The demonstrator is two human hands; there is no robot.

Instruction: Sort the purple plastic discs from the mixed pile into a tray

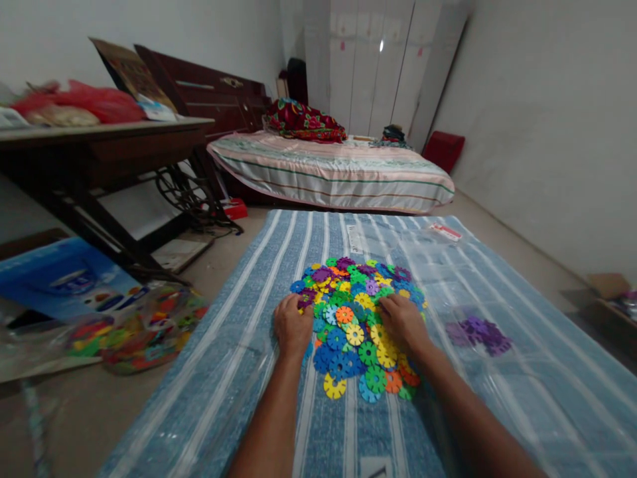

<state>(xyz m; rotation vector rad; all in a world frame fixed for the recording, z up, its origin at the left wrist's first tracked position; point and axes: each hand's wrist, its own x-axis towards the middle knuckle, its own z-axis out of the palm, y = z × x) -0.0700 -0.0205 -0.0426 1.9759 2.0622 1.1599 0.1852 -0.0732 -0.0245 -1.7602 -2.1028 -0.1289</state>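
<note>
A heap of interlocking notched plastic discs (354, 334) in blue, green, yellow, orange and purple lies on the striped cloth. At its left edge my left hand (293, 324) is closed, its fingertips at a purple disc (307, 297). My right hand (403, 323) rests on the right part of the heap with bent fingers, near yellow discs (384, 345); what its fingertips hold, if anything, is hidden. To the right of that hand, apart from the heap, sits a small group of purple discs (480, 334).
Clear plastic covers the striped cloth (239, 318) on the table. A red-and-white label (446, 232) lies at the far right. On the floor at left are a bag of colourful pieces (149, 332) and a blue box (70, 275). A sewing-machine table (107, 136) and a bed (328, 169) stand beyond.
</note>
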